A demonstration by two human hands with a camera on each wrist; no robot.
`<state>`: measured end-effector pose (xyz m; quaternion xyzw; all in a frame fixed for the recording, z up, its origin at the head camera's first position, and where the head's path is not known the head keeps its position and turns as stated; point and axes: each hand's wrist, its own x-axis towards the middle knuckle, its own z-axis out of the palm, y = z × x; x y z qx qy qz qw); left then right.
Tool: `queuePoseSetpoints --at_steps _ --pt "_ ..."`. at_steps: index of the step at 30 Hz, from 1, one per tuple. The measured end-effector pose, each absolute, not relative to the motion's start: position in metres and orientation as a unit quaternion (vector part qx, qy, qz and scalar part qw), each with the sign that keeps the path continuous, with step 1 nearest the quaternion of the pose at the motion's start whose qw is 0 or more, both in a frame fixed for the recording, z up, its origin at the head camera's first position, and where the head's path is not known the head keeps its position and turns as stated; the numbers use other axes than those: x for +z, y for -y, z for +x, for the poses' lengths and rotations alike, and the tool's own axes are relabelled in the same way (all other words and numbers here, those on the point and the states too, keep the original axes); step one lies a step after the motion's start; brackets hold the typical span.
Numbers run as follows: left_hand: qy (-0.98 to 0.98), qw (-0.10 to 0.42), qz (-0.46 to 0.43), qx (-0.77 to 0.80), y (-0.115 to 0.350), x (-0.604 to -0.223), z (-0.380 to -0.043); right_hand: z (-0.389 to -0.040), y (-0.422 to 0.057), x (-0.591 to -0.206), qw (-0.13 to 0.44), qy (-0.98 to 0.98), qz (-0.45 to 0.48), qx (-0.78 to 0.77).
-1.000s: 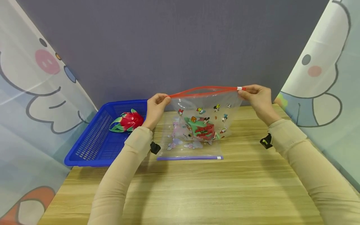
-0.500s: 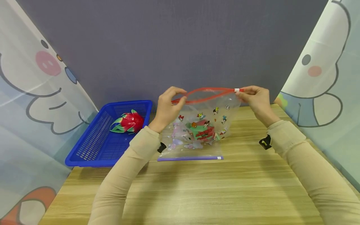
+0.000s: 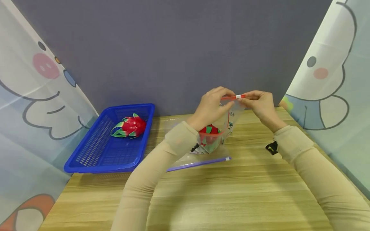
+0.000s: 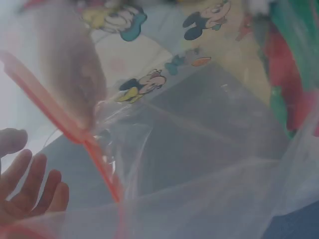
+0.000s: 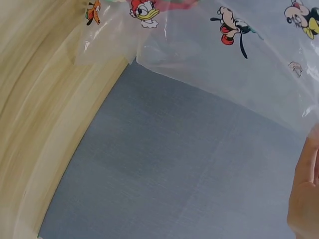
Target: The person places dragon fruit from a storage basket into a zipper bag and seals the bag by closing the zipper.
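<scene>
A clear slider bag (image 3: 212, 141) with cartoon prints and a red zip hangs from my right hand (image 3: 261, 106), which pinches the zip's right corner beside the white slider (image 3: 238, 96). Inside the bag a red and green dragon fruit (image 3: 209, 130) shows through the plastic. My left hand (image 3: 214, 104) is at the red zip just left of the slider, thumb and fingers apart. In the left wrist view its fingers (image 4: 37, 184) are spread loosely near the red zip (image 4: 50, 112). The bag's left part sags below the left hand, its mouth gaping.
Under the first bag, a second clear bag with a purple zip (image 3: 199, 163) lies flat on the wooden table (image 3: 231, 199). To the left stands a blue basket (image 3: 101, 168) holding another dragon fruit (image 3: 134, 125). A grey wall (image 3: 173, 48) rises behind.
My left hand has let go of the zip's left corner and moved right to near the slider. The bag's left side has dropped. My right hand has shifted slightly left, still pinching the corner.
</scene>
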<state>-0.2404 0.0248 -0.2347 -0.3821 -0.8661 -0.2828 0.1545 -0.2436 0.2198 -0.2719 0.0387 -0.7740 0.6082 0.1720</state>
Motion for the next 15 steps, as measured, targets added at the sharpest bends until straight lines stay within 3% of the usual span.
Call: queuePoseSetpoints --at_steps 15 --pt "0.880 0.091 -0.356 -0.301 -0.038 -0.247 -0.266 -0.242 -0.219 -0.272 0.146 0.775 0.094 0.607"
